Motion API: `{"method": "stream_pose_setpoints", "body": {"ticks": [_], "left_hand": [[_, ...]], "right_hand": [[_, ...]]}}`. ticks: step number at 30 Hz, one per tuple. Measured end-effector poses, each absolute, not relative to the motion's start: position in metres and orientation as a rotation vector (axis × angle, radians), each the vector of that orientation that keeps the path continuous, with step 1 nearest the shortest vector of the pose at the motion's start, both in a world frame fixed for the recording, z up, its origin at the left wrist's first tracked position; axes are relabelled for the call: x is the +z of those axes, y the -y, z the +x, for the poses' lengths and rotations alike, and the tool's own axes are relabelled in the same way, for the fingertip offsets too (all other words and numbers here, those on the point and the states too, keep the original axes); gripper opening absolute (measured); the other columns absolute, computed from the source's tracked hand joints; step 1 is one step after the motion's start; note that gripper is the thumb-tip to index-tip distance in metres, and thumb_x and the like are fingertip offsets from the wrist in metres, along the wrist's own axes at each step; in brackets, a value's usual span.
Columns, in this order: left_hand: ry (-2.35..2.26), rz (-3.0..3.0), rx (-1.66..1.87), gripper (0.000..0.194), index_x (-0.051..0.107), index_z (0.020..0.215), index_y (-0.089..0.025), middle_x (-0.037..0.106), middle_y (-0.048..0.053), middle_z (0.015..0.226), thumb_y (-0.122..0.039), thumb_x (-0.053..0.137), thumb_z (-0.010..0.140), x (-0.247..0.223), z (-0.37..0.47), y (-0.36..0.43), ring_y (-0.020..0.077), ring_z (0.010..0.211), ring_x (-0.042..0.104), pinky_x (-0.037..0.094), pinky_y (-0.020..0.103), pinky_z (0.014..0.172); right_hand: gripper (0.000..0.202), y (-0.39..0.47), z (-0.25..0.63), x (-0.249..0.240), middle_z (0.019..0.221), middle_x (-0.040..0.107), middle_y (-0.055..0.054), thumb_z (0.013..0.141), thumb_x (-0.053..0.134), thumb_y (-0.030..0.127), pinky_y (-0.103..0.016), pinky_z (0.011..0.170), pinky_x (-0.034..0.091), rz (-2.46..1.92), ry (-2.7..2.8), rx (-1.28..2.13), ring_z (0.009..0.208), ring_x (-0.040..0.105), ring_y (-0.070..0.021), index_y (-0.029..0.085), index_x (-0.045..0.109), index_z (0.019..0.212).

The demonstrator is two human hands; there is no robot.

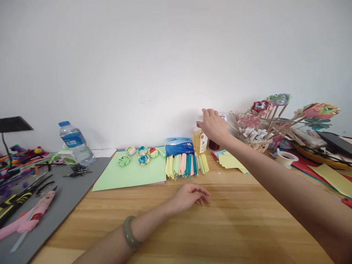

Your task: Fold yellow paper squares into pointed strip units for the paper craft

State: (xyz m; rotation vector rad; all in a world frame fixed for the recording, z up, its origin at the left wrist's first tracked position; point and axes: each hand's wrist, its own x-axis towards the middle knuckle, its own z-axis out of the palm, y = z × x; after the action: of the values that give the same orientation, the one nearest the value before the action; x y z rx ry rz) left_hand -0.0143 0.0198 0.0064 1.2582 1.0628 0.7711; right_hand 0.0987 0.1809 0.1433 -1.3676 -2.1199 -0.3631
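My right hand [213,124] is stretched out to the back, over the bottle of yellow liquid [200,139], its thumb near the cap. Its thumb stands apart from the bent fingers, whose tips are hidden; I see nothing held in it. My left hand [191,194] hovers low over the wooden table, slightly blurred, with loosely curled fingers apart and nothing in them. In front of a blue tissue pack [179,146] stands a row of folded paper strips [187,165] in yellow, green, peach and blue. Several folded paper flowers [143,160] lie on a light green sheet [132,178] to the left.
A water bottle [75,141] stands on a grey mat [68,189], with a pink glue gun [35,214] and pliers [23,196]. Yellow paper sheets [231,161], a basket [257,146] with paper flowers on sticks, and a white spool [286,158] are at the right.
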Motion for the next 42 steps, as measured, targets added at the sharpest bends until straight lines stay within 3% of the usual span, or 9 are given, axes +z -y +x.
{"method": "stream_pose_setpoints", "body": {"ticks": [8, 19, 22, 25, 28, 31, 33, 37, 42], "left_hand": [[-1.048, 1.330, 0.764, 0.023, 0.066, 0.083, -0.011, 0.070, 0.007, 0.076, -0.018, 0.045, 0.075, 0.004, -0.012, -0.018, 0.0135, 0.066, 0.058, 0.044, 0.027, 0.070], [-1.112, 1.542, 0.821, 0.029, 0.069, 0.085, -0.012, 0.070, 0.007, 0.079, -0.015, 0.041, 0.079, 0.001, -0.010, -0.013, 0.0151, 0.065, 0.060, 0.048, 0.028, 0.067], [-1.143, 1.712, 0.939, 0.028, 0.068, 0.092, -0.015, 0.069, 0.009, 0.095, -0.016, 0.042, 0.081, 0.010, -0.015, -0.005, 0.0183, 0.080, 0.061, 0.047, 0.034, 0.079], [-1.129, 2.244, 1.440, 0.034, 0.057, 0.115, -0.019, 0.059, 0.011, 0.116, -0.014, 0.044, 0.084, 0.025, -0.016, 0.002, 0.0226, 0.109, 0.052, 0.038, 0.040, 0.097], [-1.309, 2.443, 1.892, 0.058, 0.032, 0.136, -0.022, 0.043, 0.015, 0.132, -0.025, 0.057, 0.084, 0.048, -0.005, 0.004, 0.0283, 0.125, 0.038, 0.031, 0.047, 0.103], [-1.439, 2.257, 1.974, 0.097, 0.010, 0.143, -0.020, 0.023, 0.020, 0.144, -0.047, 0.070, 0.072, 0.073, 0.013, 0.005, 0.0359, 0.134, 0.023, 0.028, 0.052, 0.105], [-1.483, 2.068, 1.857, 0.099, 0.005, 0.143, -0.021, 0.032, 0.019, 0.141, -0.041, 0.071, 0.072, 0.086, 0.022, 0.009, 0.0340, 0.130, 0.032, 0.033, 0.049, 0.103], [-1.481, 2.001, 1.553, 0.095, 0.018, 0.140, -0.023, 0.050, 0.014, 0.128, -0.032, 0.076, 0.064, 0.088, 0.019, 0.024, 0.0320, 0.116, 0.049, 0.040, 0.045, 0.097], [-1.368, 2.176, 1.509, 0.089, 0.032, 0.136, -0.027, 0.049, 0.012, 0.130, -0.027, 0.077, 0.059, 0.069, 0.005, 0.045, 0.0347, 0.113, 0.050, 0.040, 0.048, 0.097]], "right_hand": [[0.037, -0.198, 0.079, 0.170, 0.085, 0.064, -0.019, 0.083, 0.052, 0.039, -0.034, 0.067, 0.037, -1.656, 2.199, -0.565, 0.083, 0.061, -0.0300, 0.006, 0.056, 0.098], [0.040, -0.171, 0.089, 0.210, 0.080, 0.066, -0.018, 0.086, 0.046, 0.045, -0.030, 0.061, 0.035, -1.681, 2.233, -0.714, 0.077, 0.063, -0.0270, 0.008, 0.059, 0.092], [0.038, -0.152, 0.094, 0.236, 0.080, 0.066, -0.018, 0.088, 0.043, 0.043, -0.031, 0.062, 0.035, -1.638, 2.182, -0.753, 0.078, 0.063, -0.0282, 0.008, 0.059, 0.092], [0.040, -0.123, 0.103, 0.260, 0.081, 0.065, -0.016, 0.089, 0.037, 0.044, -0.032, 0.064, 0.034, -1.579, 2.119, -0.801, 0.080, 0.061, -0.0285, 0.010, 0.057, 0.097], [0.046, -0.084, 0.112, 0.272, 0.071, 0.064, -0.014, 0.089, 0.034, 0.049, -0.033, 0.062, 0.034, -1.471, 2.024, -0.853, 0.077, 0.061, -0.0295, 0.013, 0.063, 0.085], [0.051, -0.042, 0.118, 0.266, 0.060, 0.061, -0.011, 0.089, 0.032, 0.051, -0.032, 0.059, 0.033, -1.357, 2.041, -0.815, 0.071, 0.060, -0.0266, 0.016, 0.065, 0.073], [0.051, -0.017, 0.122, 0.256, 0.052, 0.056, -0.011, 0.089, 0.032, 0.049, -0.031, 0.054, 0.029, -1.325, 2.086, -0.766, 0.061, 0.058, -0.0235, 0.017, 0.063, 0.065], [0.050, 0.014, 0.141, 0.234, 0.040, 0.047, -0.009, 0.086, 0.029, 0.047, -0.028, 0.044, 0.017, -1.250, 2.094, -0.767, 0.039, 0.042, -0.0155, 0.019, 0.056, 0.054], [0.042, 0.028, 0.173, 0.212, 0.035, 0.040, -0.003, 0.085, 0.032, 0.037, -0.029, 0.041, 0.009, -0.906, 2.104, -0.760, 0.033, 0.028, -0.0113, 0.021, 0.045, 0.049]]}}
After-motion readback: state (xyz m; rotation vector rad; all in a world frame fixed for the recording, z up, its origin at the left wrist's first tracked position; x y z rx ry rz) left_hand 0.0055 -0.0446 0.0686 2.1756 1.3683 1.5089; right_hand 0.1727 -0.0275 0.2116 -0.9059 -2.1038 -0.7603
